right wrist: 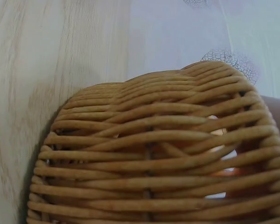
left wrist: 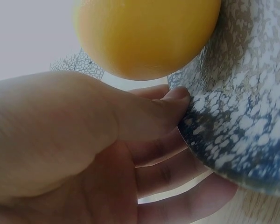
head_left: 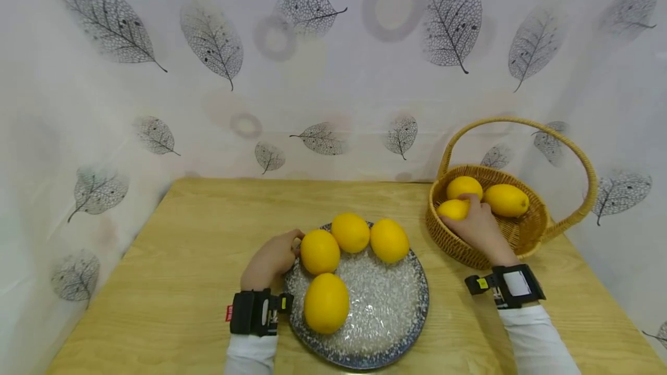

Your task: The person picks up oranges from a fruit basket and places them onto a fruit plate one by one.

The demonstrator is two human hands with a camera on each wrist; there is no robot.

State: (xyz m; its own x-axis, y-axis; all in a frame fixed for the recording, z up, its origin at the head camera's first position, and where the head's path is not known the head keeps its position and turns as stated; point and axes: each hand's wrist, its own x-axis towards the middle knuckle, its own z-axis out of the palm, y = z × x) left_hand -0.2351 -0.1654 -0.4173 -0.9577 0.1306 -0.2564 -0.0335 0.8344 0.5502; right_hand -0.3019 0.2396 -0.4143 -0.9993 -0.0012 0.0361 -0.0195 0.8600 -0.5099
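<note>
My left hand [head_left: 272, 260] grips the left rim of a speckled plate [head_left: 385, 305] with a dark blue edge. In the left wrist view the thumb [left wrist: 151, 112] lies over the rim, with the fingers beneath. Several yellow lemons rest on the plate: one lemon [head_left: 326, 304] near the front left, the others along its back edge. Inside a wicker basket [head_left: 450, 242] at the right, my right hand [head_left: 480, 229] holds a lemon [head_left: 453, 209] between thumb and fingers. The right wrist view shows mostly the woven basket wall [right wrist: 154, 163], which hides that hand's grasp.
Two more lemons lie in the basket, a rear lemon [head_left: 464, 187] and a right-hand lemon [head_left: 506, 200]. A tall arched handle [head_left: 589, 172] rises over the basket. Behind the wooden table [head_left: 208, 219] hangs a pale leaf-patterned sheet [head_left: 333, 85].
</note>
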